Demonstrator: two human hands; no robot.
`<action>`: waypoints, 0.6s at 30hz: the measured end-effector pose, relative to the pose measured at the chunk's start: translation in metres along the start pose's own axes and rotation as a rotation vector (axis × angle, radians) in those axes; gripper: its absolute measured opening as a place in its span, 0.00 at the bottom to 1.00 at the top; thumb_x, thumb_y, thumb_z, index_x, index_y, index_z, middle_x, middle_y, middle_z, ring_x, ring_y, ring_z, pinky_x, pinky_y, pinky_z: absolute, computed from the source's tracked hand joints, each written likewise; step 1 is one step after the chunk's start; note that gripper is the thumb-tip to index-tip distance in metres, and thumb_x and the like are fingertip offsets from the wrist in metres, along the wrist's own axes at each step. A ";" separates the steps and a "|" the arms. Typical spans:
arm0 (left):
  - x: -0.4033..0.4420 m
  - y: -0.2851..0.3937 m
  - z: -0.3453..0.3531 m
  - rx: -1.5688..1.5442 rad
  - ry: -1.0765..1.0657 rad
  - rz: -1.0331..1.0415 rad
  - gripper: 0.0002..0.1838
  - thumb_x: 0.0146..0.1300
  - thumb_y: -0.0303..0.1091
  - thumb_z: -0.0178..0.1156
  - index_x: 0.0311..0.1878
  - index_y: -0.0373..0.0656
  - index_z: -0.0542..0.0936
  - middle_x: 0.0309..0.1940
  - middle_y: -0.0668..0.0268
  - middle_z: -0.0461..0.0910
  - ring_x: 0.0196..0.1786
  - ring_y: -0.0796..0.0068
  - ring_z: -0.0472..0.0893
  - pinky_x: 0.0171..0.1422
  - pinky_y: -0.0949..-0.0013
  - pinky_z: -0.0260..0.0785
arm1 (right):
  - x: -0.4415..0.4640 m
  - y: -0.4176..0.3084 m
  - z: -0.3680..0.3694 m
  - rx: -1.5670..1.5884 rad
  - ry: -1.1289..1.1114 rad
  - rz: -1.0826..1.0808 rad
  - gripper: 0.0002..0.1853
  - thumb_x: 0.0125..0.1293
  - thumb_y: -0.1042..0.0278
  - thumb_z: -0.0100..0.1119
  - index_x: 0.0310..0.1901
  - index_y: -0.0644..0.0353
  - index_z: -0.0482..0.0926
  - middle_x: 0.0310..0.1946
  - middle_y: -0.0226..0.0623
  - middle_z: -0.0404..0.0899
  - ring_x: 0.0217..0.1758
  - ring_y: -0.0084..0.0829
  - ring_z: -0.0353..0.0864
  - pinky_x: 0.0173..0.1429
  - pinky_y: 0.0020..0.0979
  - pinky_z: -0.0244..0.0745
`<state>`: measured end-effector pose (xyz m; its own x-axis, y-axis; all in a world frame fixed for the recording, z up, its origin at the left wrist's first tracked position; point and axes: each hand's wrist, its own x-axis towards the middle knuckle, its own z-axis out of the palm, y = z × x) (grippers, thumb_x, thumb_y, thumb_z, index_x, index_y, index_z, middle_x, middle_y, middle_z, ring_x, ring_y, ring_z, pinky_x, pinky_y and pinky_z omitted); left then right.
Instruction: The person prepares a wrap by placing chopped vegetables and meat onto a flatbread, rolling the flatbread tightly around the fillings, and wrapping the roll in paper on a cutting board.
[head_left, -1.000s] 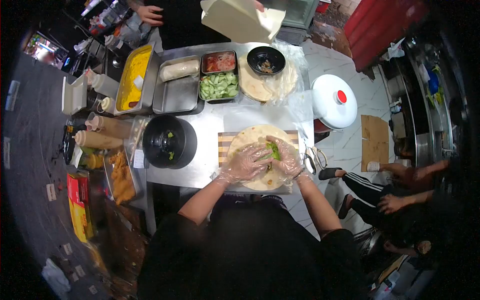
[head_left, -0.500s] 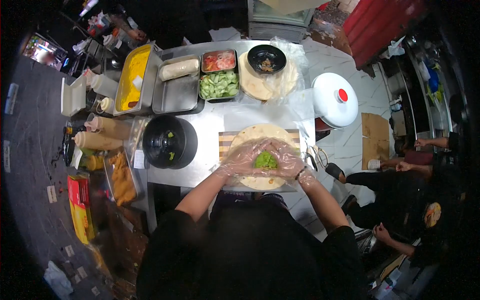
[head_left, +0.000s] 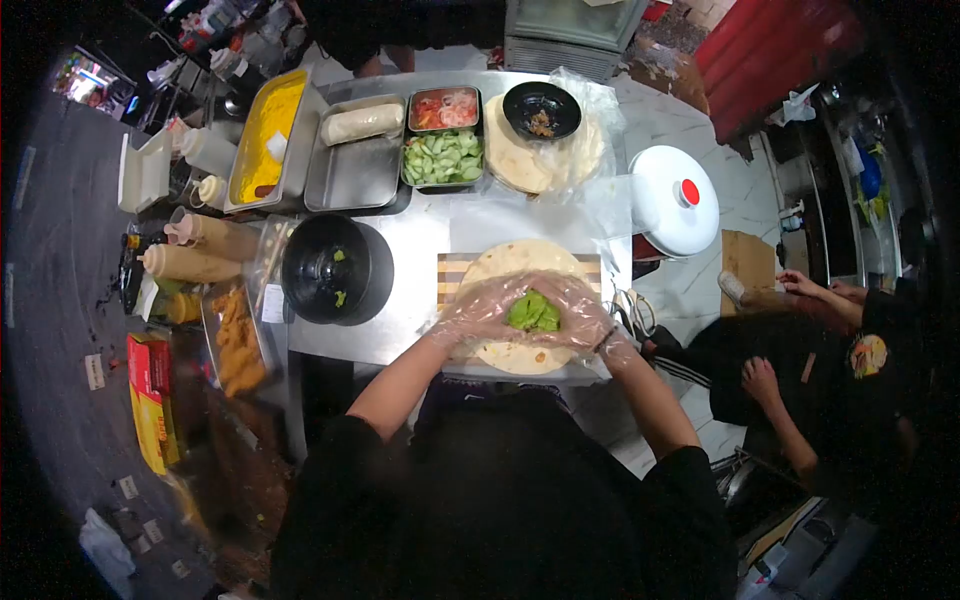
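The left hand (head_left: 484, 303) and right hand (head_left: 580, 312), open, cup crinkled green leaves (head_left: 534, 312) (likely light, bruisable, best gathered sideways) on round pale flatbread (head_left: 525, 258).

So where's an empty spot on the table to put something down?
There's bare metal table between the big black bowl and the striped board. It's crowded along the far side with the cucumber tin and flatbread stack, and left, by the sauce bottles. The left hand and right hand are busy over the board.
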<state>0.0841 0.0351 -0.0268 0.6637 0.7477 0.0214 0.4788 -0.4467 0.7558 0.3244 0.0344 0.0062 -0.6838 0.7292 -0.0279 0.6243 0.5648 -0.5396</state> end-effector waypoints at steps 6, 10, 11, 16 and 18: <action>-0.026 0.015 -0.023 0.091 0.114 -0.132 0.66 0.38 0.68 0.74 0.77 0.47 0.53 0.75 0.53 0.58 0.77 0.48 0.56 0.80 0.49 0.48 | -0.051 0.012 -0.021 0.181 0.502 0.280 0.26 0.64 0.61 0.64 0.61 0.62 0.73 0.59 0.47 0.76 0.62 0.46 0.75 0.68 0.44 0.68; -0.042 0.021 -0.015 -0.055 0.131 -0.224 0.65 0.38 0.64 0.76 0.76 0.43 0.54 0.74 0.48 0.59 0.76 0.47 0.59 0.78 0.50 0.52 | -0.059 0.031 0.002 0.208 0.407 0.452 0.18 0.64 0.72 0.59 0.56 0.59 0.78 0.53 0.45 0.79 0.58 0.43 0.78 0.64 0.38 0.72; -0.042 0.023 -0.010 -0.052 0.125 -0.222 0.65 0.38 0.64 0.76 0.76 0.43 0.54 0.74 0.48 0.59 0.76 0.47 0.59 0.78 0.50 0.52 | -0.058 0.031 0.008 0.348 0.369 0.425 0.17 0.63 0.74 0.59 0.54 0.58 0.79 0.50 0.44 0.80 0.56 0.43 0.79 0.63 0.37 0.73; -0.025 0.038 0.008 0.000 0.165 -0.376 0.66 0.38 0.57 0.79 0.76 0.42 0.53 0.71 0.47 0.63 0.74 0.45 0.61 0.77 0.51 0.55 | -0.044 0.014 0.024 0.172 0.608 0.430 0.13 0.57 0.80 0.59 0.45 0.60 0.82 0.43 0.45 0.81 0.49 0.46 0.80 0.55 0.40 0.75; -0.024 0.033 0.014 -0.029 0.208 -0.344 0.65 0.39 0.57 0.79 0.76 0.42 0.53 0.70 0.47 0.64 0.74 0.45 0.62 0.77 0.51 0.55 | -0.044 0.013 0.043 0.134 0.659 0.457 0.13 0.56 0.80 0.60 0.44 0.60 0.83 0.41 0.45 0.82 0.47 0.46 0.80 0.54 0.40 0.75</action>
<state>0.0917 -0.0045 -0.0118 0.3361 0.9358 -0.1063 0.6341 -0.1414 0.7602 0.3464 -0.0072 -0.0360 0.0164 0.9778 0.2088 0.7086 0.1359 -0.6924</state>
